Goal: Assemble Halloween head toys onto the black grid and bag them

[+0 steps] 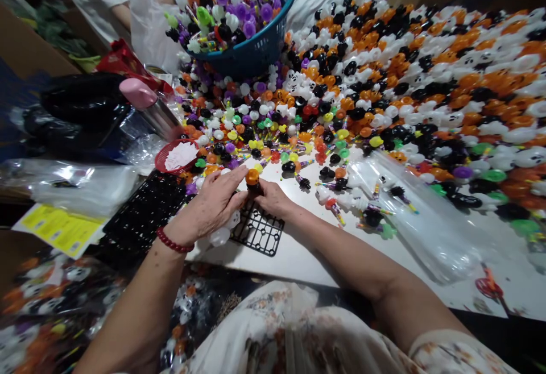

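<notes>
My right hand (273, 199) is closed around a small piece with a shiny orange top (252, 177) and a dark lower part; its exact kind is hard to make out. Beside it, my left hand (213, 203) has its fingers stretched out, the thumb close to that piece. Whether the thumb touches it I cannot tell. Under both hands lies a black plastic grid (267, 235) with ring-shaped joints. White ghost-like plastic figures (219, 236) show below my left palm, partly covered by it. A red bead bracelet (174, 241) is on my left wrist.
Loose plastic novelties (426, 67) heap across the back and right. A blue basket (281, 27) of them stands behind. At left are a red basket (164, 161) with white slips, stacked black grids (132, 215) and a yellow printed sheet (60, 229). Clear bags (426, 220) lie right.
</notes>
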`<act>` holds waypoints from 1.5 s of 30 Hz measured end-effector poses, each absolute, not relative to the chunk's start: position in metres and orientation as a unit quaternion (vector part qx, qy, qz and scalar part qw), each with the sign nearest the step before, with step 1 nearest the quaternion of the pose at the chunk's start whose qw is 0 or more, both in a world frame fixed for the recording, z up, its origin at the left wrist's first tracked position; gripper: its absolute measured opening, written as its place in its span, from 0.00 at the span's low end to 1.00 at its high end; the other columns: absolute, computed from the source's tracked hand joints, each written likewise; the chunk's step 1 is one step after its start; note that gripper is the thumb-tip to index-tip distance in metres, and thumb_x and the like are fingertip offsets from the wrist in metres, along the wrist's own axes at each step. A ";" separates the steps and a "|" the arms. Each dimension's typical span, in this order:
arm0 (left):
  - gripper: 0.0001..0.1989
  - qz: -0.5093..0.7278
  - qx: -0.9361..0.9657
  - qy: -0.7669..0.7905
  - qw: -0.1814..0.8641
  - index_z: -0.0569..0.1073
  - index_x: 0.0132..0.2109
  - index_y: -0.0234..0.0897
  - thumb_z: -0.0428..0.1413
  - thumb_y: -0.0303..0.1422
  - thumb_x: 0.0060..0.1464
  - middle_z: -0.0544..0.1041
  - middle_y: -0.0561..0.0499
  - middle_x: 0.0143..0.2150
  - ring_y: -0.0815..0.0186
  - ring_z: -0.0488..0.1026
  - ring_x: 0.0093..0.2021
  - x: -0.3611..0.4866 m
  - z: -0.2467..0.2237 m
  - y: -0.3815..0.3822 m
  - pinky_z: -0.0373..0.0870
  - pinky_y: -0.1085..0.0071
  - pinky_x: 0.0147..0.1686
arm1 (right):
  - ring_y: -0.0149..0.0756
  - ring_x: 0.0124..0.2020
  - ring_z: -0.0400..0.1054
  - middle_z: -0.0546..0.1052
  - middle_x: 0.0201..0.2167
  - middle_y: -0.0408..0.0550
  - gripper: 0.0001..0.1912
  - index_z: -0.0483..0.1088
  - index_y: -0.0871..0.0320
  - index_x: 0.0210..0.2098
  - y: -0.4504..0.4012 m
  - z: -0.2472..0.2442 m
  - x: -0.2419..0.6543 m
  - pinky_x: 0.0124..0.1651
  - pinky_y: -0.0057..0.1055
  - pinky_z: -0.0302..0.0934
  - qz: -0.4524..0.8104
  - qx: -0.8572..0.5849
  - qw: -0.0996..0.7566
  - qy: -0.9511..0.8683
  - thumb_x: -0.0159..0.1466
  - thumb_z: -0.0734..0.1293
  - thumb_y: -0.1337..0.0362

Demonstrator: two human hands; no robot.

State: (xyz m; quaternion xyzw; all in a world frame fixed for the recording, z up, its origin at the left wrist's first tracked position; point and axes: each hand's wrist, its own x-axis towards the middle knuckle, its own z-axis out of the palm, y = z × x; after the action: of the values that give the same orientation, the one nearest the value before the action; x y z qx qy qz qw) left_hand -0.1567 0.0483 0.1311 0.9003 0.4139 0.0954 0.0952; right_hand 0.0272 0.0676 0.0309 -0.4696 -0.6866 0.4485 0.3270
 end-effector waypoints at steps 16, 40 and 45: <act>0.23 0.068 0.903 0.410 0.114 0.64 0.64 0.41 0.38 0.40 0.69 0.64 0.45 0.68 0.60 0.60 0.67 -0.153 0.138 0.045 0.49 0.50 0.66 | 0.40 0.41 0.70 0.78 0.41 0.52 0.12 0.69 0.61 0.45 0.070 0.035 0.026 0.44 0.31 0.62 0.322 -0.429 0.247 -0.807 0.62 0.63 0.71; 0.24 0.065 0.899 0.411 0.134 0.63 0.64 0.40 0.37 0.41 0.69 0.67 0.43 0.65 0.59 0.61 0.66 -0.148 0.135 0.049 0.46 0.48 0.67 | 0.35 0.40 0.66 0.72 0.37 0.44 0.11 0.70 0.59 0.38 0.072 0.034 0.028 0.45 0.30 0.60 0.397 -0.442 0.295 -0.748 0.54 0.65 0.75; 0.24 0.069 0.897 0.417 0.131 0.63 0.64 0.39 0.37 0.41 0.69 0.68 0.43 0.65 0.58 0.62 0.65 -0.148 0.135 0.048 0.46 0.49 0.67 | 0.37 0.40 0.68 0.76 0.37 0.46 0.13 0.71 0.60 0.37 0.076 0.037 0.031 0.45 0.31 0.61 0.363 -0.446 0.254 -0.778 0.53 0.63 0.77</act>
State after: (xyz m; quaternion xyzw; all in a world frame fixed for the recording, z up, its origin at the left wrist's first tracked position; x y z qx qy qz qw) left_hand -0.1481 0.0480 0.1350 0.8968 0.4168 0.0688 0.1312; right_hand 0.0311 0.0757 0.0373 -0.4460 -0.7778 0.3626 0.2542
